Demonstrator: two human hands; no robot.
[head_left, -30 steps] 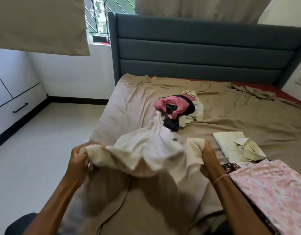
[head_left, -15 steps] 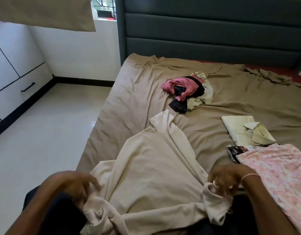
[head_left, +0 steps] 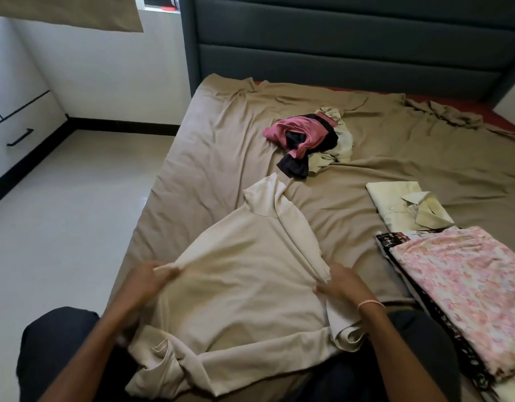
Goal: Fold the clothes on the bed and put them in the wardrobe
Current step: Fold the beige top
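Half a second ago both hands were low, near the hem and the bunched sleeves; now they have come up to the middle of the cream top [head_left: 244, 285]. A second ago the top was held in the air; now it lies flat on the bed [head_left: 215, 146], neck end toward the headboard [head_left: 337, 53] and hem hanging over the near edge by the person's knees.

The left hand [head_left: 147, 281] pinches a ridge of fabric at the top's left side. The right hand [head_left: 343, 287], with a bracelet [head_left: 369, 303] on its wrist, grips the folded edge on the right side. Both sleeves are still crumpled at the near corners.

The top's left side lies close to the bed's left edge, with bare floor [head_left: 76, 213] beyond it and a drawer unit [head_left: 21, 123] against the far wall. To the right, a strip of bare sheet separates the top from a stack: a pink floral cloth [head_left: 465, 288] on a black-and-white patterned cloth [head_left: 391, 239], touching a folded pale shirt [head_left: 407, 207] behind it. Beyond the neck end, just apart from it, sits an unfolded pile of clothes [head_left: 305, 140], pink, black and beige. The sheet is open between that pile and the headboard.
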